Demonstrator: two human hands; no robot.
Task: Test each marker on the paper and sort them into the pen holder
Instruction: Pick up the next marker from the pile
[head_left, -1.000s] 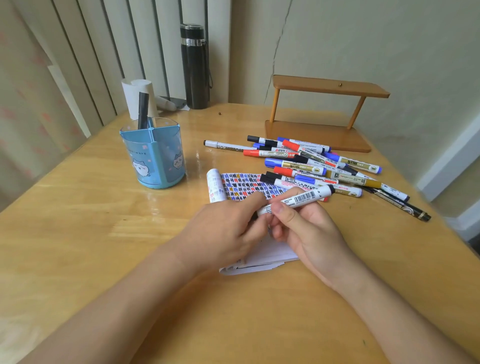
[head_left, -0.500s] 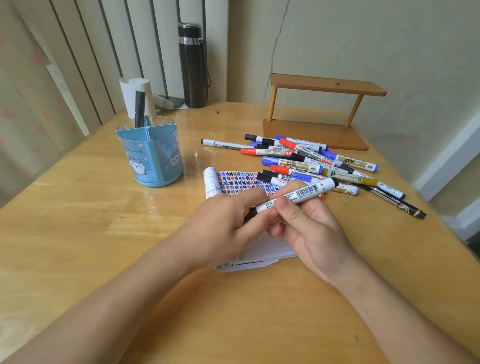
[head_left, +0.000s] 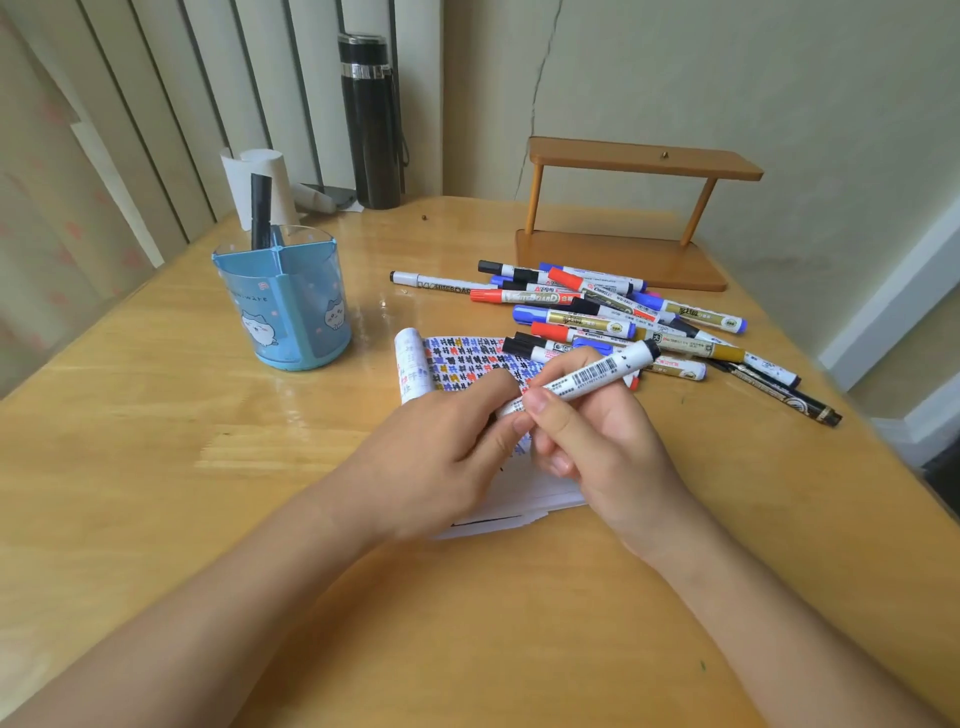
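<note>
The white marker (head_left: 587, 375) slants just above the scribbled paper (head_left: 467, 358), its barrel pinched by the thumb and curled fingers of the right hand (head_left: 597, 441), its lower end nipped between thumb and forefinger of the left hand (head_left: 441, 457). The marker pile (head_left: 597, 306) lies just behind. The blue pen holder (head_left: 283, 312) stands well to the left, holding one black marker (head_left: 260, 208).

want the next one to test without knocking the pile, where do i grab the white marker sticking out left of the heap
Take the white marker by the left half of its barrel, pinching across it from above, on the pen holder side. It lies flat with that end clear, while its right end runs into the pile of markers.
</note>
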